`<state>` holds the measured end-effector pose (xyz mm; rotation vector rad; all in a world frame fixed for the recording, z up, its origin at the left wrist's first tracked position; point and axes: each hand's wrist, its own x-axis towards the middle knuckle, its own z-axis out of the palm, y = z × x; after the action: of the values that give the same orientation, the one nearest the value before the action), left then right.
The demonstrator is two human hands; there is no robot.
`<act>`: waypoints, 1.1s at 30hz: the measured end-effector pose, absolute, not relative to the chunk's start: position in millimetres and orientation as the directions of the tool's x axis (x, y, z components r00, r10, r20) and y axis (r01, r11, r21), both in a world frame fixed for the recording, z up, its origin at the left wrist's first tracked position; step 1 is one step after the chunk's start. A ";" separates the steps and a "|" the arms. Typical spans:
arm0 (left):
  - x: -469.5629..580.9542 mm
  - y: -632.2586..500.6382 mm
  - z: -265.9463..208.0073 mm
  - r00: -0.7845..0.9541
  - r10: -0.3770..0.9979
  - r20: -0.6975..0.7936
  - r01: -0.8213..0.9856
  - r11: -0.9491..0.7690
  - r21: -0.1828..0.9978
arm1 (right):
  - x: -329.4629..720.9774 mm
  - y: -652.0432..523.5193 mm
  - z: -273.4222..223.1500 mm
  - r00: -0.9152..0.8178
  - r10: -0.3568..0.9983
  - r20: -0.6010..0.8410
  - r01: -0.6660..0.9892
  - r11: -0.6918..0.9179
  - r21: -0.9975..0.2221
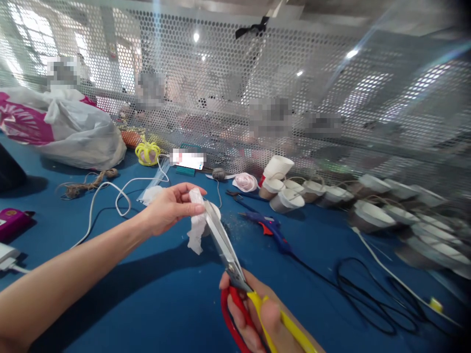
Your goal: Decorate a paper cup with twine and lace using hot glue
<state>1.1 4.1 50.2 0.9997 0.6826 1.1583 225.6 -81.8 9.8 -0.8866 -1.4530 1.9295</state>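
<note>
My left hand (172, 206) pinches a strip of thin white material (197, 230) between thumb and fingers; its ragged lower end hangs down. My right hand (257, 314) is wrapped round the scissors (228, 250), which have one red and one yellow handle. The blades point up and away, with their tips right beside the white strip and my left thumb. Whether the blades touch the strip I cannot tell. Behind the blades, a small pale round thing (214, 214) is mostly hidden.
A blue glue gun (270, 226) lies right of the scissors, its black cord (368, 294) coiled nearby. Several paper cups (289, 198) with twine handles line the right and back. A plastic bag (81, 132), a yellow basket (147, 153), twine (90, 184) and a white cable (123, 196) lie left. A perforated metal screen (221, 73) stands behind.
</note>
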 end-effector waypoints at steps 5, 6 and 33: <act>6.1 1.5 47.8 0.298 0.953 0.058 -0.424 0.078 0.902 | 223.4 -82.5 4.6 -0.579 0.803 -0.144 -0.090 -0.239 -0.967; 6.4 1.2 47.8 0.301 0.952 0.063 -0.420 0.073 0.904 | 223.4 -82.7 4.4 -0.581 0.801 -0.147 -0.092 -0.244 -0.966; 9.7 -2.4 46.2 0.338 0.938 0.076 -0.323 0.039 0.946 | 217.1 -83.0 22.8 -0.567 0.781 -0.262 -0.051 -0.350 -0.935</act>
<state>9.7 -2.4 46.2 1.1253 0.7048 1.1007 217.1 -83.0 22.8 -0.9886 -1.3240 1.9645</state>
